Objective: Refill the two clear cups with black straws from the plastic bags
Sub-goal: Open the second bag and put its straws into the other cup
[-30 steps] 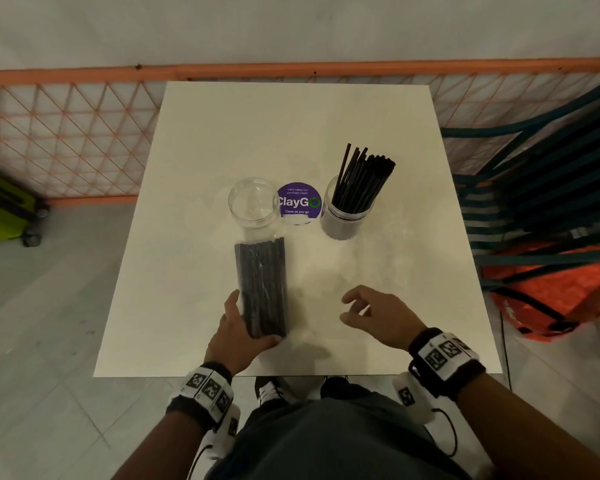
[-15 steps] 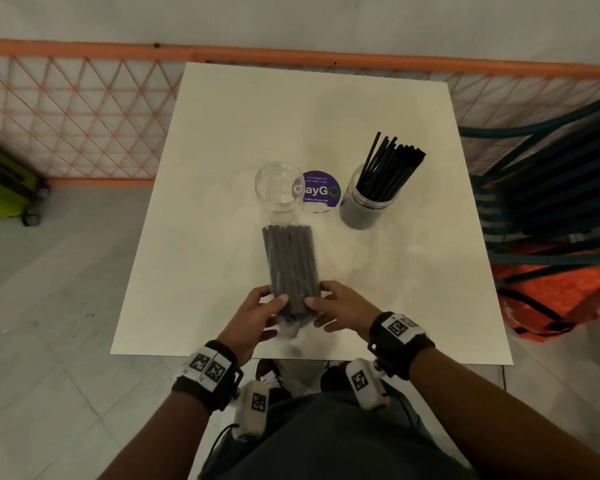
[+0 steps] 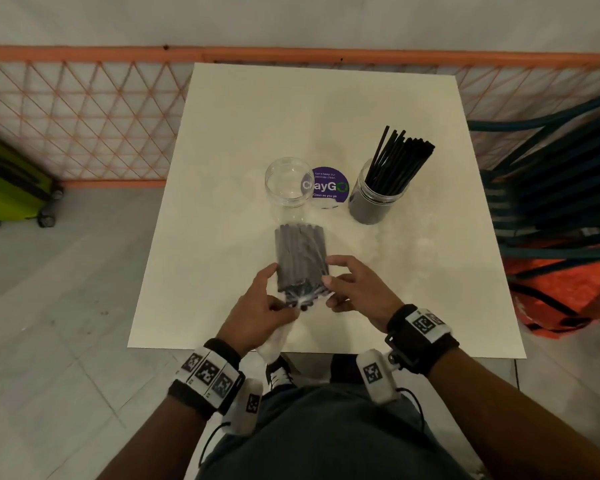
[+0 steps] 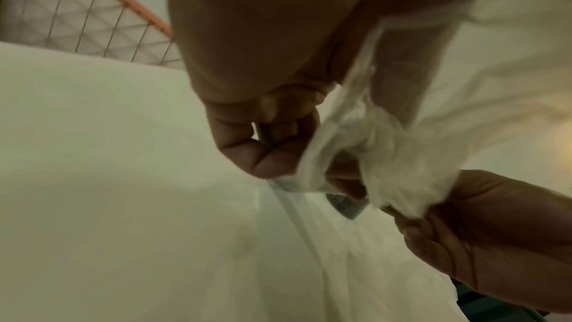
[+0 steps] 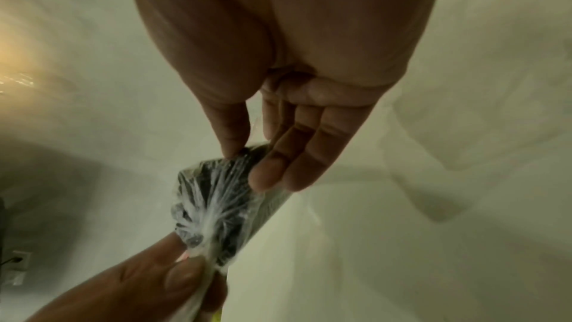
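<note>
Straws in a clear plastic bag (image 3: 301, 259) are held above the near middle of the white table (image 3: 430, 289), the bundle pointing away toward the far side. The bag's gathered, twisted neck (image 5: 204, 236) is at its near end. That neck is pinched by the left hand (image 3: 257, 315), whose thumb and fingers are curled tightly round the bunched plastic, with loose film trailing down past the wrist. The right hand (image 3: 357, 292) is set against the right side of the bag near the same end: its thumb and first fingers are closed on the film over the straw ends, the remaining fingers being only partly bent. In the left wrist view the white knot of plastic (image 4: 380, 146) is seen stretched between the two hands.

Beyond the bag, an empty clear cup (image 3: 287, 181) stands just left of a round purple sticker (image 3: 329, 185), and a second cup (image 3: 374, 199) packed with black straws (image 3: 400, 155) stands to its right.

Compared with half a second earlier, the bag has been lifted at its near end, the left hand has been shifted from the bag's side to its neck, and the right hand has been drawn nearer to that end.
</note>
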`<state>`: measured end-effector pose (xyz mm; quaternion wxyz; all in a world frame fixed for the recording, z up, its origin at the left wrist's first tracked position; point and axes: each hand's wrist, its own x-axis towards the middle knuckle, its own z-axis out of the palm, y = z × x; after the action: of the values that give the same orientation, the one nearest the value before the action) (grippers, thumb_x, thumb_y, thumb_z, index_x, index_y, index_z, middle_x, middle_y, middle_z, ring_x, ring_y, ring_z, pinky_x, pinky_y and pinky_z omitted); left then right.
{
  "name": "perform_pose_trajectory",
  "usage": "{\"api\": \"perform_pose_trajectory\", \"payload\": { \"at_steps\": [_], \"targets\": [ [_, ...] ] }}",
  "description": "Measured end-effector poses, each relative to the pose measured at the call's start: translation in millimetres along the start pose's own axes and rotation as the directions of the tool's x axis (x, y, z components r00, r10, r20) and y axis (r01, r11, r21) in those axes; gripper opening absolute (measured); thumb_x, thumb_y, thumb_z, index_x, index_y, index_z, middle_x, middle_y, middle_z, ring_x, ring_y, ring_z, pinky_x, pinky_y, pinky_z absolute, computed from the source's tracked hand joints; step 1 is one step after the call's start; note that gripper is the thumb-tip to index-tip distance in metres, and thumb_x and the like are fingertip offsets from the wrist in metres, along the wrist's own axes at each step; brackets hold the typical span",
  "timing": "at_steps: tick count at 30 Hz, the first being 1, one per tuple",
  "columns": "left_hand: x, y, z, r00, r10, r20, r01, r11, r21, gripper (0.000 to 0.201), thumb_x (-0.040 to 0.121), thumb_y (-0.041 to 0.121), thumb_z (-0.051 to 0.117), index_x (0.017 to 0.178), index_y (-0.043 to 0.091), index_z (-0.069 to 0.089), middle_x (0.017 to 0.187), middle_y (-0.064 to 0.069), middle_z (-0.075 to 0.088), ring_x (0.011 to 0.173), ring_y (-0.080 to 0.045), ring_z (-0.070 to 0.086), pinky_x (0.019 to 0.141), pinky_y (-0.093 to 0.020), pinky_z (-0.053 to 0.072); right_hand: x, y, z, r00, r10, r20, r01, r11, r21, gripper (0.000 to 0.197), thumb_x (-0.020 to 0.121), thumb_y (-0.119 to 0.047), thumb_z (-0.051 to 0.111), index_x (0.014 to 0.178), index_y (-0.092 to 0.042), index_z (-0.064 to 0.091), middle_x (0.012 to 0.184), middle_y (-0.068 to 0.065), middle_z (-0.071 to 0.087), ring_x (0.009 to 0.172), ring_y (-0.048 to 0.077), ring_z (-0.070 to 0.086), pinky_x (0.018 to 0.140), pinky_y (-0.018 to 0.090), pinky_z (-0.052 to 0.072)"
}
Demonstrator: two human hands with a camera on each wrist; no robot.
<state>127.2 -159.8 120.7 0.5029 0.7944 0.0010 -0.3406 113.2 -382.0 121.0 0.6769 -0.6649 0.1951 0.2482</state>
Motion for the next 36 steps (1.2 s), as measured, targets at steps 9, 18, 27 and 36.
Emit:
{"api": "perform_pose_trajectory", "payload": {
  "at_steps": [9, 18, 27, 36],
  "targets": [
    [-24, 61, -16, 0.938, 0.328, -0.113, -0.309, 0.938, 0.159, 0.054, 0.089, 0.016, 0.071, 0.132, 0.036, 0.046, 0.091, 0.001, 0.07, 0.081, -0.019, 0.071, 0.082, -0.048, 0.056, -2, -37, -3, 0.983, -0.165, -0.079, 0.154, 0.98, -0.123, 0.02, 0.099, -0.02, 0.057, 0.117, -0.014, 0.062, 0.088, 0.007, 0.067, 0.058, 0.01, 0.059, 0.068, 0.033, 0.056],
    [-35, 119, -37, 0.859, 0.504, -0.092, -0.458, 0.835, 0.304, 0.056, 0.09, 0.012, 0.069, 0.136, 0.037, 0.048, 0.108, 0.008, 0.077, 0.104, -0.006, 0.069, 0.092, -0.019, 0.05, -18, -57, 11, 0.869, -0.49, -0.068, 0.318, 0.659, -0.681, 0.095, 0.051, -0.078, 0.073, 0.132, -0.04, 0.042, 0.113, -0.018, 0.057, 0.072, -0.001, 0.054, 0.07, 0.024, 0.05],
    [-32, 134, -52, 0.852, 0.481, -0.207, -0.459, 0.876, 0.146, 0.035, 0.079, 0.012, 0.082, 0.104, 0.025, 0.063, 0.092, 0.009, 0.073, 0.087, -0.005, 0.069, 0.081, -0.017, 0.051, -1, -52, 15, 0.853, -0.522, -0.004, 0.378, 0.623, -0.685, 0.059, 0.067, -0.063, 0.075, 0.117, -0.048, 0.048, 0.102, -0.02, 0.054, 0.069, 0.003, 0.059, 0.074, 0.038, 0.054],
    [-27, 139, -60, 0.873, 0.459, -0.162, -0.445, 0.888, 0.117, 0.014, 0.077, 0.02, 0.085, 0.086, 0.024, 0.075, 0.088, 0.005, 0.077, 0.086, -0.019, 0.073, 0.083, -0.051, 0.059, 6, -48, 25, 0.875, -0.482, 0.042, 0.369, 0.609, -0.702, 0.095, 0.056, -0.067, 0.082, 0.133, -0.043, 0.032, 0.128, -0.014, 0.046, 0.086, 0.004, 0.058, 0.072, 0.03, 0.052]
  ]
}}
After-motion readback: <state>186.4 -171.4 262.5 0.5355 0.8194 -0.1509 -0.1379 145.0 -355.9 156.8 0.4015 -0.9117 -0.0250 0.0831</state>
